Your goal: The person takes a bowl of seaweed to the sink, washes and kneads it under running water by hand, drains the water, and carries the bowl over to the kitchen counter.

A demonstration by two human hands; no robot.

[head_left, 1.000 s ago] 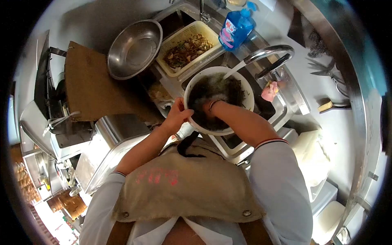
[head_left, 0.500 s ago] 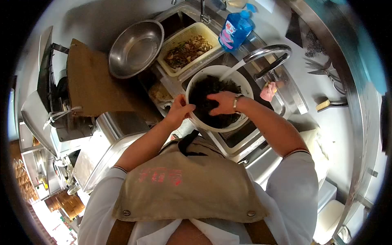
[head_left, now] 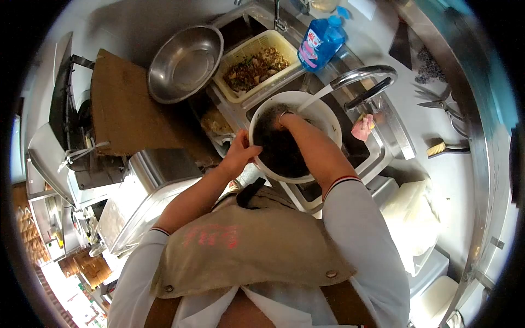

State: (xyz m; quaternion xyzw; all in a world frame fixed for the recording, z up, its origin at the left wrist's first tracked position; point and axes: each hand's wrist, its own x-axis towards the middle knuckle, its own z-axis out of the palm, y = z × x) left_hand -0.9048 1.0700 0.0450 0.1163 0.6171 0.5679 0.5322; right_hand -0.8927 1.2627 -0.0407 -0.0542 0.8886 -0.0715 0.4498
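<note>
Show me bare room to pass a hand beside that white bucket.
The sink basin looks open right of the white bucket, below the pink cloth. It's crowded at the bucket's left, where the left hand grips, and above, toward the yellow basket.

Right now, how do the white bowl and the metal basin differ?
The white bowl holds dark contents under running water; the metal basin shows a bare inside. The left hand is at the white bowl's rim and the right hand inside it; neither touches the metal basin. Both are round and open-topped.
</note>
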